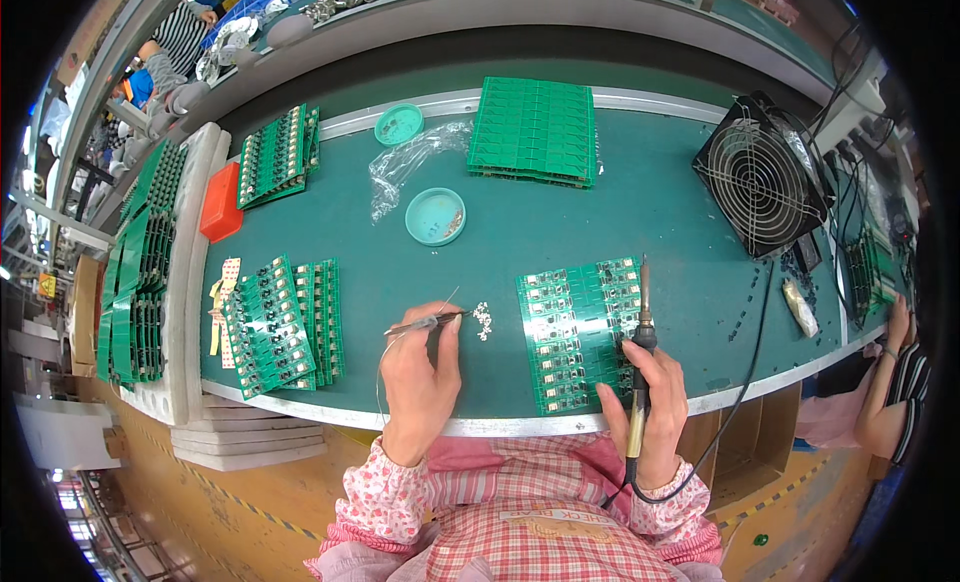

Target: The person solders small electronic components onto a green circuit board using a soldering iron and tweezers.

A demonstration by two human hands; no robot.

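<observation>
Tweezers point(436, 322) are pinched in my left hand point(418, 382), together with a thin strand of solder wire point(378, 387). Their tip reaches the edge of a small pile of white components point(483, 320) on the green mat. My right hand point(655, 387) is closed round a soldering iron point(640, 382), whose brown tip points away from me. The iron lies over the right edge of a green circuit board panel point(578, 332), which carries rows of small parts. My right thumb is close to that panel; whether it touches cannot be made out.
Populated panels point(275, 327) lie stacked at left, others point(275, 157) behind a red box point(221, 204). Bare-looking green panels point(531, 132) are piled at the back. Two round teal dishes point(436, 217) point(399, 125) flank a plastic bag point(415, 167). A black fan point(762, 182) stands right, near the iron's cable point(745, 382).
</observation>
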